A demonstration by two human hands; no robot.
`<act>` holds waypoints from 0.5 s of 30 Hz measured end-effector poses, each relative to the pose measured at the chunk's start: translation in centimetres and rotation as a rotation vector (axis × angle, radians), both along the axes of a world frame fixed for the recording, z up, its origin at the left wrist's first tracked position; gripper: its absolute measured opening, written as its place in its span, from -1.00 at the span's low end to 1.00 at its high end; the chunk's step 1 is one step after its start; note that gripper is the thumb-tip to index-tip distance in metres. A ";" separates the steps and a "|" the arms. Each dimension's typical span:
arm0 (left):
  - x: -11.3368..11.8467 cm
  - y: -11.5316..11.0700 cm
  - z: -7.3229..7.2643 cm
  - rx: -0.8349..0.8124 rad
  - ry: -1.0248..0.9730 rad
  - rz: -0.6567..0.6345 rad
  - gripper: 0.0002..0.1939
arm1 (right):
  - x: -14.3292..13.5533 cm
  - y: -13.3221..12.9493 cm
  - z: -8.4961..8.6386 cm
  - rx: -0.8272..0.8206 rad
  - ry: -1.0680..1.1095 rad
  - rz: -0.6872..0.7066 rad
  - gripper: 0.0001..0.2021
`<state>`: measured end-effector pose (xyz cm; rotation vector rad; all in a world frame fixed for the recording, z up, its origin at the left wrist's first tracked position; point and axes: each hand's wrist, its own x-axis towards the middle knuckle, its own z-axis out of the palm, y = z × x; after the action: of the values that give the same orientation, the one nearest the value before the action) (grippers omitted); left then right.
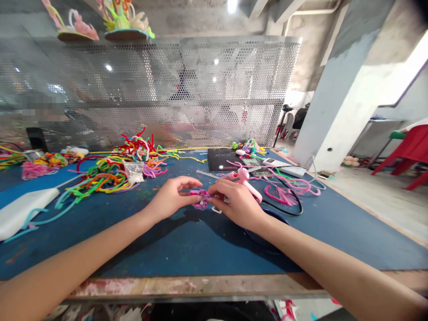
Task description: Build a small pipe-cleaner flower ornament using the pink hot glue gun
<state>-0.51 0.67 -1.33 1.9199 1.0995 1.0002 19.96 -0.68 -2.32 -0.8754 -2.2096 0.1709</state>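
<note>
A small pink and purple fuzzy piece [201,199], seemingly bent from pipe cleaner, is held just above the blue table top. My left hand [172,196] pinches its left side between thumb and fingers. On the other side, my right hand [236,200] grips it with the fingertips. Fingers hide part of the piece, so its full shape is unclear. A small white loop [216,209] shows below my right fingers. Just behind my right hand lies a pink glue gun [250,185] with a black cord. A dark blue round rim [267,240] shows beneath my right forearm.
Tangled colourful pipe cleaners [100,178] lie at the left with a clear bag [134,171] on them. A white box-like object [26,209] is at far left. Behind stand a black flat box [222,159] and a perforated metal screen [167,93]. Pink pipe cleaners [284,196] lie right.
</note>
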 end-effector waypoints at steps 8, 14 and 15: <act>0.5 -0.8 -0.1 0.032 0.028 0.059 -0.70 | 0.0 -0.1 0.2 -0.018 0.013 -0.044 -0.95; -0.5 0.3 0.5 0.037 0.183 0.026 -0.63 | 0.1 -0.1 0.4 -0.039 0.024 -0.092 -0.95; -0.8 0.5 0.6 0.005 0.269 -0.041 -0.63 | 0.2 0.0 0.4 -0.037 0.022 -0.112 -0.95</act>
<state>-1.31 1.12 -0.76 2.1169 1.2005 0.7372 20.17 -0.71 -1.89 -1.0097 -2.1372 0.1674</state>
